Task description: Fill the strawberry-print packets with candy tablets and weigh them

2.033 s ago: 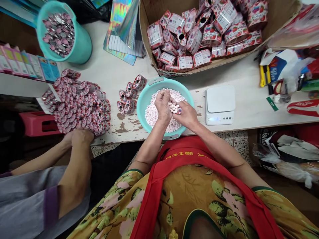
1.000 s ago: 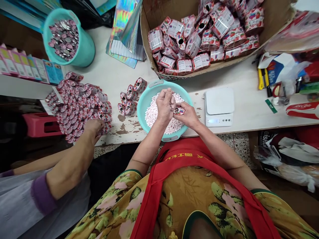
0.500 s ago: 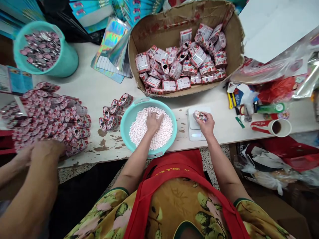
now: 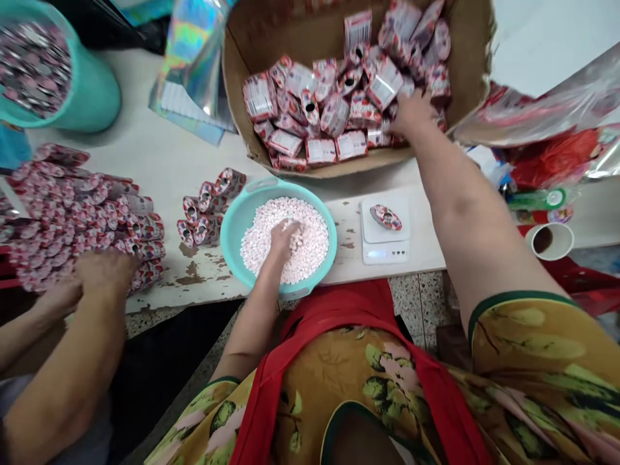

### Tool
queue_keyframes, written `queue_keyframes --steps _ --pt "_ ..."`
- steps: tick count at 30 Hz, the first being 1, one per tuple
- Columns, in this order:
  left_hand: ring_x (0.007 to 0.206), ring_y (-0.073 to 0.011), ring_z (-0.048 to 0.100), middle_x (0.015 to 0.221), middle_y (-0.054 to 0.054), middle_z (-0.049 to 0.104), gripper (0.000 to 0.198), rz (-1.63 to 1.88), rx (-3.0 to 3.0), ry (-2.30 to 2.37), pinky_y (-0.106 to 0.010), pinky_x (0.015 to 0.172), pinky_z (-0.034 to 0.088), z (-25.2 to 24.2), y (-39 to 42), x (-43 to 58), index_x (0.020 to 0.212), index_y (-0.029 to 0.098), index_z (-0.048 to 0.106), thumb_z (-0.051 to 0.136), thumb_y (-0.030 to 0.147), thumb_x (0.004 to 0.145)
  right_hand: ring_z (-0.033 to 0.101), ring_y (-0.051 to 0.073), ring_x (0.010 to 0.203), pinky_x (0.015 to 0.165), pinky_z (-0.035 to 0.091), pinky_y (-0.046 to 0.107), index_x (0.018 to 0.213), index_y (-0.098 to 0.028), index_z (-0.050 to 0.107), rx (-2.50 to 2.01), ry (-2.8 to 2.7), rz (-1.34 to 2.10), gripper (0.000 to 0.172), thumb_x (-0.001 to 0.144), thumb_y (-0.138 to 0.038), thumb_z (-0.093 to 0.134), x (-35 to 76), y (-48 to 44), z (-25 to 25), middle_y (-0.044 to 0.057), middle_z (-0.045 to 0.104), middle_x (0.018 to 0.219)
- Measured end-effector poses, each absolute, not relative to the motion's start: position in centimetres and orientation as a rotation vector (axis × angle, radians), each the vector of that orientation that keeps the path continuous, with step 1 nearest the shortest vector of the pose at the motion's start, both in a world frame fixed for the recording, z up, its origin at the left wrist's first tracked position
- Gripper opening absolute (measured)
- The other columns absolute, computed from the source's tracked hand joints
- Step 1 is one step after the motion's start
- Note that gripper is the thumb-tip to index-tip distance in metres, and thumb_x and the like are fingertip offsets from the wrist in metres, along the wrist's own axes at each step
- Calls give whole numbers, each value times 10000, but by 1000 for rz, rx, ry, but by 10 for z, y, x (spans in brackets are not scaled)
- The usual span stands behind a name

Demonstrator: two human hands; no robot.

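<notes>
My left hand [image 4: 281, 240] is in the turquoise basin [image 4: 228, 240], fingers curled round some of the small pale pink candies [image 4: 312, 248]. My right hand [image 4: 414, 116] reaches into the cardboard box [image 4: 467, 97]. Its fingers are apart and touch the small red-and-pink printed packs [image 4: 361, 106] heaped there; the fingertips are partly hidden among them. One oval printed pack [image 4: 386, 217] with a hole in its top rests by itself on the white kitchen scale [image 4: 372, 234], whose display is lit.
Several packs [image 4: 208, 200] stand left of the basin. A co-worker's hands [image 4: 104, 271] are at a big stack of packs [image 4: 72, 213]. A turquoise bucket [image 4: 97, 90] of shiny pink-and-silver pieces stands at far left. At right is a paper cup [image 4: 552, 240] with dark liquid.
My right hand has let go of the pack, leaving it on the scale, and moved forward into the cardboard box. My left hand has closed round candies in the basin. The view has shifted.
</notes>
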State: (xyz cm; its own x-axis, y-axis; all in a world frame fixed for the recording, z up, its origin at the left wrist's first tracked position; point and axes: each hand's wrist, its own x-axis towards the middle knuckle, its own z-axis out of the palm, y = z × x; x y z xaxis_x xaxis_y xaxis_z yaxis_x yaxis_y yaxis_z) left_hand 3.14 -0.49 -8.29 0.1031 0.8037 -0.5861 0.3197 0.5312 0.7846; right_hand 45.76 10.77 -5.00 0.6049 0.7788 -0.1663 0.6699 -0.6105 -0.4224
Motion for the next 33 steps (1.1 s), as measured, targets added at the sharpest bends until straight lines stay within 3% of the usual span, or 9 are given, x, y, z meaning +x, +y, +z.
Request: queue_keyframes --steps 3,7,10,12,15,18,24,30,33 --pt "570 -131 570 712 -14 637 263 611 656 1304 -224 484 425 -77 1 29 810 204 589 641 436 700 404 290 1415 1059 409 361 754 -50 568 -2440 -1109 501 368 746 -408 657 468 110 -58 216 553 1349" --pt "508 -105 530 707 -23 623 246 646 419 1211 -198 394 355 -57 8 18 766 214 573 615 455 779 619 174 1208 961 512 272 884 -186 618 -2156 -1094 496 183 809 -341 679 476 69 -18 4 683 1131" --pt "589 -122 600 856 -37 677 294 715 387 1126 -212 435 437 -48 13 11 854 226 602 585 517 821 689 155 1023 873 567 313 1079 -332 593 -1816 -1042 386 283 808 -345 675 455 4 23 -79 694 1025" --pt "602 -119 613 846 -28 674 285 715 328 1145 -203 444 453 -49 16 10 864 229 598 548 510 853 666 150 1049 951 545 337 1099 -331 587 -1662 -1023 384 318 800 -328 695 423 -42 40 -64 689 1073" --pt "510 -81 549 703 10 611 185 698 248 1117 -159 388 376 -57 20 12 806 220 551 542 397 862 651 189 987 925 564 397 1094 -262 591 -1629 -931 583 442 708 -337 793 359 -94 44 21 693 1089" --pt "511 -83 558 708 5 618 161 684 232 1095 -160 383 383 -60 22 13 807 209 536 556 365 842 655 215 1006 891 559 412 1166 -233 540 -1691 -797 790 592 656 -386 800 294 -116 28 53 687 1128" --pt "404 -60 435 575 32 495 262 608 282 1038 -165 334 270 -24 20 15 717 201 498 603 403 848 674 227 1007 914 541 413 1117 -241 600 -1578 -821 1181 525 649 -423 752 198 -108 -11 36 721 1092" --pt "574 -102 583 650 13 534 313 974 552 975 -222 542 492 16 -1 43 689 194 491 639 426 837 667 223 1017 950 507 374 1049 -240 652 -1669 -1093 1050 383 680 -323 713 150 -91 -14 7 717 1084" --pt "629 -113 624 684 18 559 284 1042 616 980 -234 618 523 15 -8 51 721 190 502 669 409 791 661 234 1041 952 500 369 1032 -241 659 -1720 -1145 952 352 688 -298 708 139 -88 -11 15 711 1116"
